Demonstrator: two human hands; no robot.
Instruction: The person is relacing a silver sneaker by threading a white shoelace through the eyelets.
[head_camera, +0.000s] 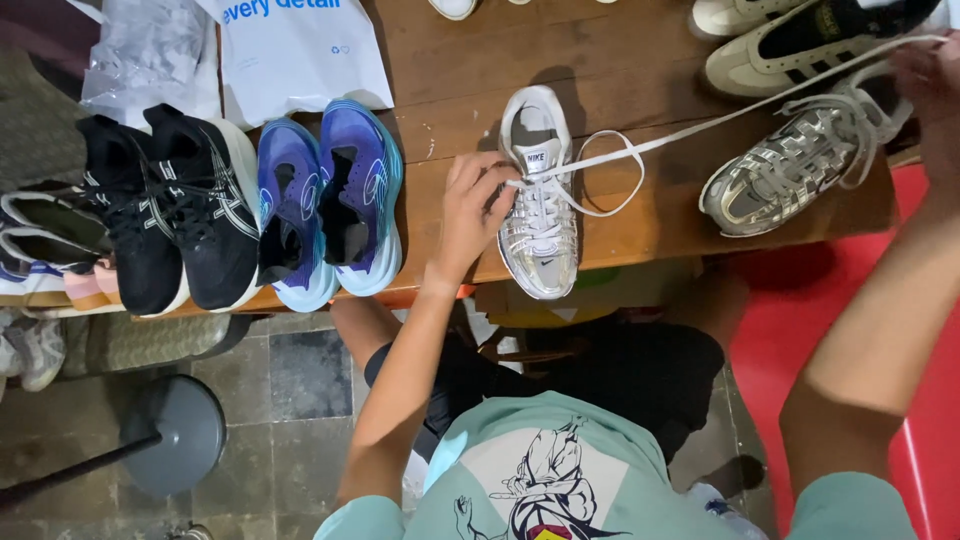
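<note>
On wooden table (640, 60), left hand (470, 215) pinching silver sneaker (538, 200), right hand (935, 100) gripping lace (740, 115).

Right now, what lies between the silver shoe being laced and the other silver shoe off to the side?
In the head view, between the silver shoe and the second silver shoe lies bare wooden table, crossed by a taut white lace and its loose loop.

The left arm reaches forward from the lower middle, bare forearm almost straight, wrist slightly bent; the left hand (470, 215) lies palm down, fingers curled and pinched together at the tips; the right forearm rises steeply at the right edge; the right hand (930, 95) is raised, blurred, its grip unclear.
</note>
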